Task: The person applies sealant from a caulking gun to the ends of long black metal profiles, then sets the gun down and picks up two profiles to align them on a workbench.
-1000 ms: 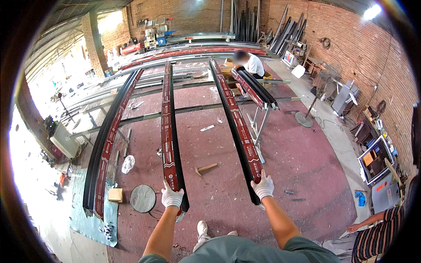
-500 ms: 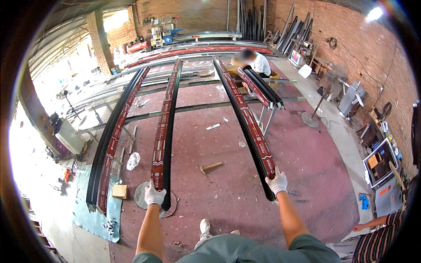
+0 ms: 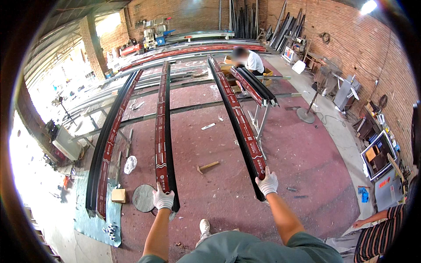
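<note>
My left hand (image 3: pixel 163 200), in a pale knitted glove, grips the near end of a long black profile (image 3: pixel 162 127) covered with red printed film. The near end of a similar film-covered profile (image 3: pixel 239 120) is in my gloved right hand (image 3: pixel 268 183). Both profiles run away from me over crossbars, with a wide gap between them. Farther left lies another black-and-red profile bundle (image 3: pixel 106 149), touched by neither hand. My palms and the undersides of the profiles are hidden.
A hammer (image 3: pixel 207 167) lies on the red floor between the profiles. A round disc (image 3: pixel 144 198) is beside my left hand. A person in white (image 3: pixel 254 62) crouches behind a shorter profile stack (image 3: pixel 256 87). Another person's striped sleeve (image 3: pixel 381 236) shows at lower right.
My left hand has moved right with the near end of its profile, uncovering more of the round disc. My right hand and its profile have shifted left, narrowing the gap.
</note>
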`<state>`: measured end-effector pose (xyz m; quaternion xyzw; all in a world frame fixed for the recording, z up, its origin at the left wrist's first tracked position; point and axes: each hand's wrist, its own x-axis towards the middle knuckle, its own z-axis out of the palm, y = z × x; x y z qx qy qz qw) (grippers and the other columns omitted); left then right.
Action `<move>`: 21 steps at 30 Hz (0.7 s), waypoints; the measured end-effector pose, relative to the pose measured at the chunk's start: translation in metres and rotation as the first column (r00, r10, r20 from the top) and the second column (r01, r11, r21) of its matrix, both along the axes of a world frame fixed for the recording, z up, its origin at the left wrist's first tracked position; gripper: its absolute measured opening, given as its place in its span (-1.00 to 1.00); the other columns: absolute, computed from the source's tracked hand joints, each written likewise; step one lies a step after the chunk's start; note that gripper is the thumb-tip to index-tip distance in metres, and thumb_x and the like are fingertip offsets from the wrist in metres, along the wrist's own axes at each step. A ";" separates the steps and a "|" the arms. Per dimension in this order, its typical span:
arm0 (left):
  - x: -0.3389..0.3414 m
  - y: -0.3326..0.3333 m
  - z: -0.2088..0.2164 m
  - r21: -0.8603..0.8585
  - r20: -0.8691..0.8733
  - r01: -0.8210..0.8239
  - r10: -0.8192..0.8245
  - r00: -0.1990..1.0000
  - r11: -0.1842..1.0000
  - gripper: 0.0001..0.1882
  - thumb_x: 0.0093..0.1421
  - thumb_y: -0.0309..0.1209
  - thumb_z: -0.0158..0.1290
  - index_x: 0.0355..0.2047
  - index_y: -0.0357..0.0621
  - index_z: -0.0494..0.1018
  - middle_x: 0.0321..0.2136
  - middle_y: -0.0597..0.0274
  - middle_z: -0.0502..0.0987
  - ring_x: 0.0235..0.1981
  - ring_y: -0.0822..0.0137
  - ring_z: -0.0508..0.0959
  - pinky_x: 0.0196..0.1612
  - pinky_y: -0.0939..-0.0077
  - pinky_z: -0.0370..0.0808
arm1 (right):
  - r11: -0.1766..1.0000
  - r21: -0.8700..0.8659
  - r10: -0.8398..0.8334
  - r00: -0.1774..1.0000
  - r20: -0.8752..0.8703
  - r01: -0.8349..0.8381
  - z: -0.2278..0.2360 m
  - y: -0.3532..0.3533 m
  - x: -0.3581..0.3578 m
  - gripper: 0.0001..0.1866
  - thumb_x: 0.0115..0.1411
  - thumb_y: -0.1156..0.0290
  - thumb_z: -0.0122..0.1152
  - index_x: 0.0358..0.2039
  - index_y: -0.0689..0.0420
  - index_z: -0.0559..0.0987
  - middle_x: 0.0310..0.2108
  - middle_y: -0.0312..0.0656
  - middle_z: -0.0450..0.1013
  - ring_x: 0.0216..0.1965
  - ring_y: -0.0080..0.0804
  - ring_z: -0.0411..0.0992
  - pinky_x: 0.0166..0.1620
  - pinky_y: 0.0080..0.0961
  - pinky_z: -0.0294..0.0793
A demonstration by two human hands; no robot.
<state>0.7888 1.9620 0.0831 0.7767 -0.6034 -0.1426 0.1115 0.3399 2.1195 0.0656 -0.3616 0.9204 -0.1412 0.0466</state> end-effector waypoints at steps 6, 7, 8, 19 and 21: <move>-0.025 0.006 0.005 -0.025 -0.024 -0.008 0.008 1.000 1.000 -0.03 -0.08 -0.09 0.26 0.38 0.07 0.16 0.02 -0.20 0.37 -0.05 -0.10 0.55 -0.02 0.10 0.54 | 1.000 -0.006 -0.012 0.999 0.030 0.013 0.001 -0.005 0.010 -0.03 -0.03 -0.02 0.42 0.36 0.00 0.23 -0.05 0.16 0.39 -0.01 0.09 0.45 0.04 -0.13 0.49; -0.023 0.004 0.003 -0.039 -0.028 -0.008 0.007 1.000 0.999 -0.04 -0.08 -0.09 0.26 0.36 0.06 0.18 0.00 -0.20 0.37 -0.05 -0.10 0.55 -0.04 0.09 0.54 | 1.000 0.008 -0.009 0.999 0.039 0.009 0.003 -0.007 0.010 -0.02 -0.02 -0.02 0.42 0.37 0.00 0.22 -0.04 0.16 0.39 0.00 0.07 0.44 0.05 -0.14 0.49; -0.016 0.002 0.001 -0.051 -0.032 -0.009 0.008 0.999 0.999 -0.05 -0.07 -0.09 0.25 0.36 0.07 0.19 -0.01 -0.19 0.37 -0.05 -0.10 0.55 -0.03 0.09 0.54 | 1.000 0.022 -0.006 0.999 0.048 0.005 0.007 -0.007 0.009 -0.01 -0.02 -0.03 0.41 0.38 0.00 0.21 -0.02 0.15 0.38 0.02 0.06 0.44 0.06 -0.16 0.49; 0.099 -0.040 -0.009 -0.056 0.024 0.024 -0.023 0.999 0.998 -0.01 -0.12 -0.10 0.33 0.36 0.14 0.19 0.02 -0.14 0.41 0.00 -0.07 0.55 0.05 0.17 0.52 | 0.999 0.043 0.010 1.000 -0.004 -0.010 0.001 0.005 -0.051 -0.01 -0.04 -0.02 0.44 0.37 -0.02 0.23 -0.04 0.12 0.39 0.02 0.05 0.44 0.06 -0.17 0.49; 0.111 -0.042 -0.018 -0.069 0.009 0.030 -0.030 1.000 0.997 0.00 -0.12 -0.09 0.32 0.36 0.14 0.19 0.02 -0.16 0.41 0.00 -0.08 0.54 0.06 0.17 0.52 | 0.999 0.046 0.016 1.000 0.000 -0.016 0.000 0.005 -0.051 -0.01 -0.04 -0.03 0.44 0.37 -0.02 0.23 -0.05 0.12 0.39 0.01 0.04 0.44 0.05 -0.17 0.49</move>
